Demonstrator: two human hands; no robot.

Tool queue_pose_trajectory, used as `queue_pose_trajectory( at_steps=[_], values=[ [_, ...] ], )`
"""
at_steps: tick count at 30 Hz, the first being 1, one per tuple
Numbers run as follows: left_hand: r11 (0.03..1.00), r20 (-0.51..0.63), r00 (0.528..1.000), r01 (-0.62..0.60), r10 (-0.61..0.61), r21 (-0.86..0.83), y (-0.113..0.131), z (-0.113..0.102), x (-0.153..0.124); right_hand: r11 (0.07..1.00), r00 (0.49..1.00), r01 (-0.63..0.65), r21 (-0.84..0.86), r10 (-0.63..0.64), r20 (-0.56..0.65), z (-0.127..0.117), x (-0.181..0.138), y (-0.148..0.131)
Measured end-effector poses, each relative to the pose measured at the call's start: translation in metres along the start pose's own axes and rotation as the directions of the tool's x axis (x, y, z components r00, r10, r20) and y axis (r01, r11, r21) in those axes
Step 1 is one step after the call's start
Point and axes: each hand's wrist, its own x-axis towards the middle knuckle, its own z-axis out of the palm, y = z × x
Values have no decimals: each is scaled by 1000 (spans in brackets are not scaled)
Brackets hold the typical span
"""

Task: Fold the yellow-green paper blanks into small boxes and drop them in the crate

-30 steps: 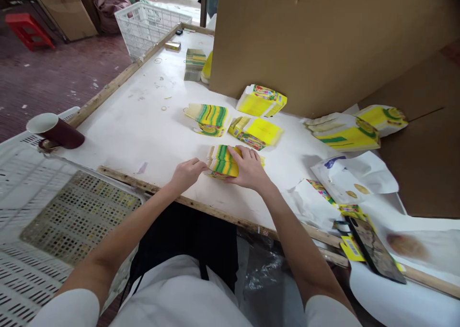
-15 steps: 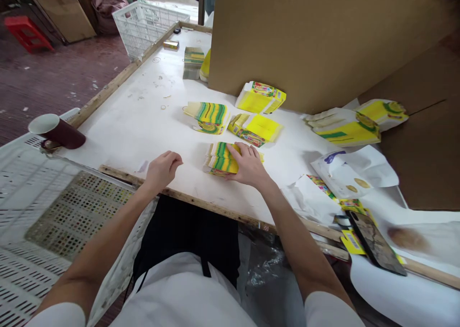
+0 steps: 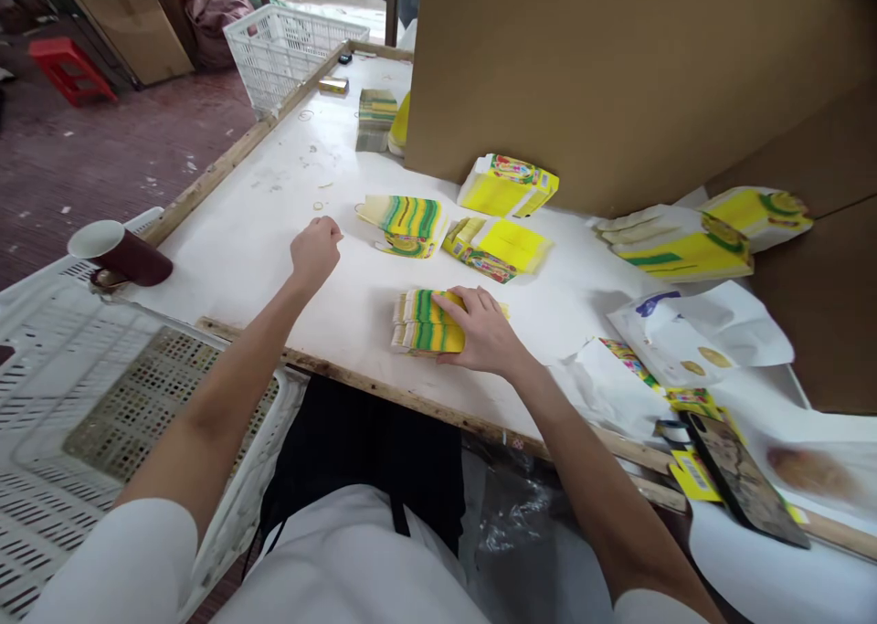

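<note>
Here, right hand: flat on the stack of flattened cartons, pressing it down.
Left hand: loosely curled, holding nothing visible, left and far of stack.
Stack axis: left-right.

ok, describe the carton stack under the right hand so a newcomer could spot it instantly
Start at the white table with the wooden front rail. Near that rail's middle, the right hand rests flat on a squared-up stack of flattened cartons, green and yellow stripes showing. The other carton piles lie farther back and looser, fanned or splayed; this is the only one close to the rail and under a hand.
</note>
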Motion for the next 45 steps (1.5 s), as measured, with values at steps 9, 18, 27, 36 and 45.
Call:
queue_pose_trajectory(
  at_steps=[9, 18, 27, 36, 45],
  values=[
    [998, 14, 999, -44, 44, 34, 36, 11, 52, 999, 998, -33, 4, 33, 51, -3, 0, -1],
    [993, 34, 999, -3, -1, 117, -7, -8, 78, 1000, 995, -23, -1, 23, 96, -6, -6, -6],
    [712, 192, 701, -594, 687, -374, 76, -33, -19, 887, 964, -166, 432, 237, -117, -29, -3, -23],
    [523, 189, 525, -613, 830, -592, 129, -43, -79, 502, 782, -364, 784, 623, -36, -58, -34, -63],
    [719, 469, 592, -680, 655, -144, 125, 8, -92, 421, 771, -588, 690, 33, 636, 15, -123, -111]
  ],
)
